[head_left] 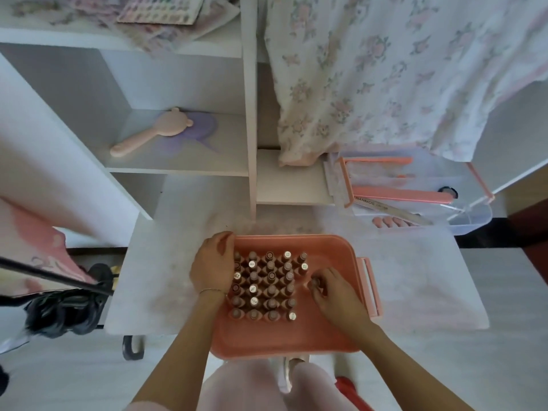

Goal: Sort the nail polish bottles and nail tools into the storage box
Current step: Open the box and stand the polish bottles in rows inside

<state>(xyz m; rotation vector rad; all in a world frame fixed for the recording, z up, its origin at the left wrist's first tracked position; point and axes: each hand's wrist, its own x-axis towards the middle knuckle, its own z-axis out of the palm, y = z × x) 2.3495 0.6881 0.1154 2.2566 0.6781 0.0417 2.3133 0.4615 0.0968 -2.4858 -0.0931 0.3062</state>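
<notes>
Nail polish bottles [268, 284] stand upright in close rows inside the pink storage box [284, 336], which sits on the white table [415, 277] directly in front of the person; the block of bottles fills the box's left and middle, with bare pink floor showing on the near side and to the right. Far left: a dark bundle of cables [63, 307] lies below the table edge, with a pink patterned cloth [29, 247] above it. On the white shelf [178, 155] behind the table rests a pink bear-eared hairbrush [154, 130], its head lying over a purple item. Left hand [212, 265]: fingers curled over the box's far-left rim, palm along the left column of bottles; a thin bracelet [212, 290] sits at the wrist. Right hand [332, 295]: inside the box just right of the bottle block, fingertips pinching a single bottle [315, 282] by its cap, next to the right-hand column. The box's pink latch handle [370, 287] projects from its right wall. Further right and back, a clear tray [468, 221] with pink clips holds a long pink nail file [400, 194], a printed grey file and small pink tips. A floral curtain [400, 69] hangs above the tray.
</notes>
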